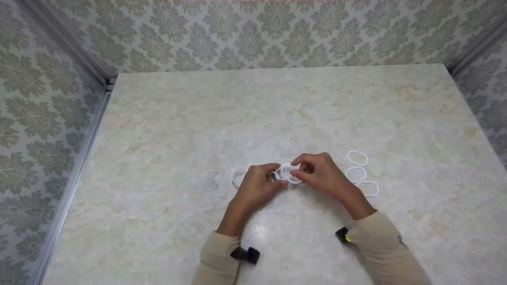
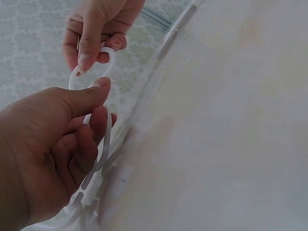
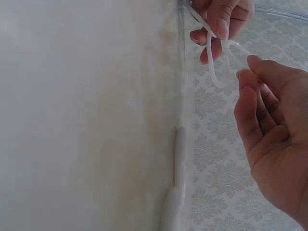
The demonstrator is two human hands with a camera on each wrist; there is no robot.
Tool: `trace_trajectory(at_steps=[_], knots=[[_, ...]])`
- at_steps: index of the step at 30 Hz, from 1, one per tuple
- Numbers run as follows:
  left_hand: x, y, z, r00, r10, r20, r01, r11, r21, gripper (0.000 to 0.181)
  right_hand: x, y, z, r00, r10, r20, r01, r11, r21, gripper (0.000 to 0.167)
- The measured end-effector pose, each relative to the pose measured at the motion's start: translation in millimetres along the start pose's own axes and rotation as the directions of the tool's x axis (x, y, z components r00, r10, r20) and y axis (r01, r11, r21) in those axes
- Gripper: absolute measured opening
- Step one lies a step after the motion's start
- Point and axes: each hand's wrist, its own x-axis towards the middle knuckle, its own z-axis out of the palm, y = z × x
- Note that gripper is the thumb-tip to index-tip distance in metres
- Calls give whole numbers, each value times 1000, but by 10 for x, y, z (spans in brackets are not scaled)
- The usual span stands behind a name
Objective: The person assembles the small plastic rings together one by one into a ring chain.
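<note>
Several white plastic oval links are in play. Between the thumb and fingers of my left hand (image 1: pixel 259 182) are white links, and in the left wrist view more linked white pieces (image 2: pixel 103 149) trail below that hand. My right hand (image 1: pixel 323 174) pinches a white link (image 2: pixel 72 82) between thumb and fingertips, just right of the left hand. In the right wrist view, a white link (image 3: pixel 211 67) at the left hand meets the one in the right fingertips; whether they are hooked together I cannot tell. Another white link (image 1: pixel 233 178) shows left of the left hand, partly covered.
To the right lie three loose white links: an upper one (image 1: pixel 348 157), a middle one (image 1: pixel 347 175) and a lower one (image 1: pixel 378 190). A clear E-shaped piece (image 1: pixel 212 181) lies at the left. The pale marbled table (image 1: pixel 253 107) meets a patterned wall (image 1: pixel 273 35) behind.
</note>
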Motion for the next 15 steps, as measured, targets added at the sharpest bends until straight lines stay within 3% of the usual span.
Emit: trace_trajectory(at_steps=[10, 15], knots=[[-9, 3, -5, 1000, 20, -2, -20, 1000, -5, 31, -7, -34, 8, 995, -61, -79, 53, 994, -94, 13], [-7, -8, -4, 999, 44, -15, -44, 999, 14, 32, -16, -52, 20, 986, -127, -110, 111, 983, -148, 11]])
